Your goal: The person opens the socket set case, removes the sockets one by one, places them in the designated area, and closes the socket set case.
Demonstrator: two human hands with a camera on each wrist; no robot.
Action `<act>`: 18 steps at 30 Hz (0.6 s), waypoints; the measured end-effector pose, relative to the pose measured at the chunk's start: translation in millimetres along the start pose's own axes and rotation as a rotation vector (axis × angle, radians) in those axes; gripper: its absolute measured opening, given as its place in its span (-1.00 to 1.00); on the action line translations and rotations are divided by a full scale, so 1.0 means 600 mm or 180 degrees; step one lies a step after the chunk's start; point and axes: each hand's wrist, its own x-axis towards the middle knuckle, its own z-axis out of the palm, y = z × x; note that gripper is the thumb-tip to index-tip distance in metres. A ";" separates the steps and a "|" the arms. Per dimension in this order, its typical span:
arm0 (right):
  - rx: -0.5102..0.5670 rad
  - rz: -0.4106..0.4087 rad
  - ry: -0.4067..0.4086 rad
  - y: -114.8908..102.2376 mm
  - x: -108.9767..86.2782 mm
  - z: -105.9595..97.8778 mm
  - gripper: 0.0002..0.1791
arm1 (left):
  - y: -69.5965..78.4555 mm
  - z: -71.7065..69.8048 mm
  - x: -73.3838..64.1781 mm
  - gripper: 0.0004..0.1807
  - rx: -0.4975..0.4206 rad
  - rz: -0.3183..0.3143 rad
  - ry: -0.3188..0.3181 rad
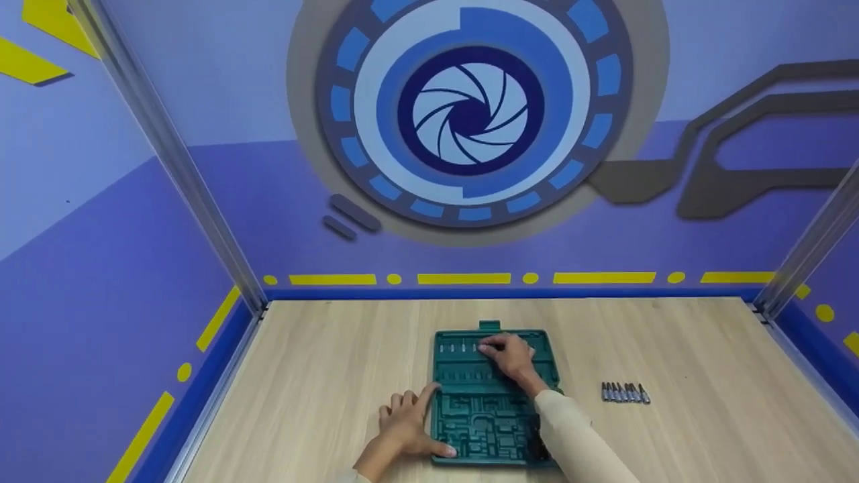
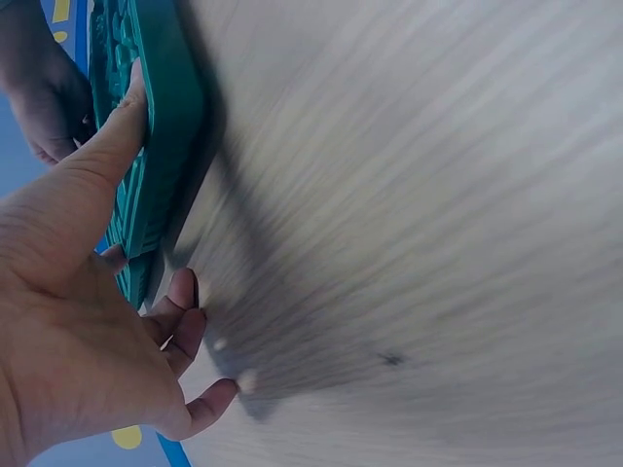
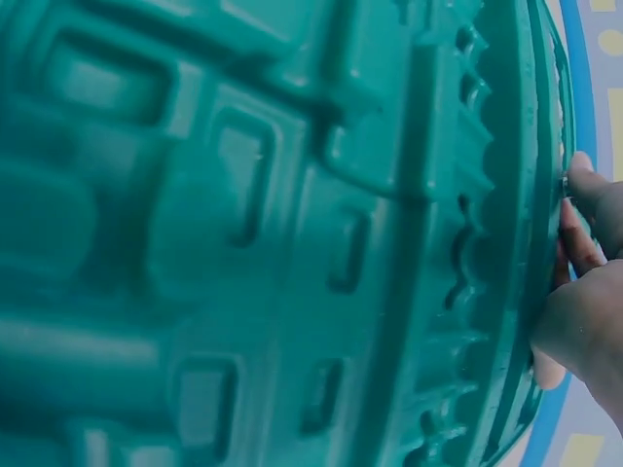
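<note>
A green plastic tool case (image 1: 480, 388) lies spread open on the table, its near half full of molded recesses. Several small silvery screwdriver bits (image 1: 452, 348) stand in a row in slots at its far half. My right hand (image 1: 513, 357) is over that row, thumb and fingertips pinching a small bit at its right end, mostly hidden by the fingers. My left hand (image 1: 405, 424) rests against the case's left side, thumb on the near left rim and the other fingers spread; in the left wrist view, the thumb (image 2: 119, 131) presses on the edge.
Several loose bits (image 1: 625, 393) lie side by side on the wooden table (image 1: 698, 349), right of the case. A latch tab (image 1: 490, 325) sticks out from the case's far edge. Behind the table rises a printed purple wall (image 1: 470, 258), with metal posts at both corners.
</note>
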 end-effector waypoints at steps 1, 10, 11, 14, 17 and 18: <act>-0.0005 -0.0017 0.0043 0.002 -0.002 -0.001 -0.84 | 0.001 0.003 0.000 0.34 0.0008 -0.0004 0.0001; 0.0645 0.0034 0.0825 -0.023 0.001 -0.041 -0.79 | 0.009 0.007 0.012 0.36 0.0069 -0.0058 0.0001; 0.0676 0.0016 0.0790 -0.026 0.001 -0.049 -0.78 | 0.007 0.008 0.014 0.36 0.0066 -0.0072 0.0007; 0.0665 -0.0047 0.0672 -0.024 -0.001 -0.076 -0.78 | -0.001 0.012 0.017 0.38 0.0039 -0.0071 0.0018; 0.0732 0.0001 0.0618 -0.013 -0.005 -0.108 -0.76 | -0.008 0.015 0.014 0.38 0.0012 -0.0072 0.0023; 0.0793 0.0053 0.0604 -0.009 -0.007 -0.121 -0.74 | -0.009 0.014 0.012 0.38 0.0015 -0.0072 0.0026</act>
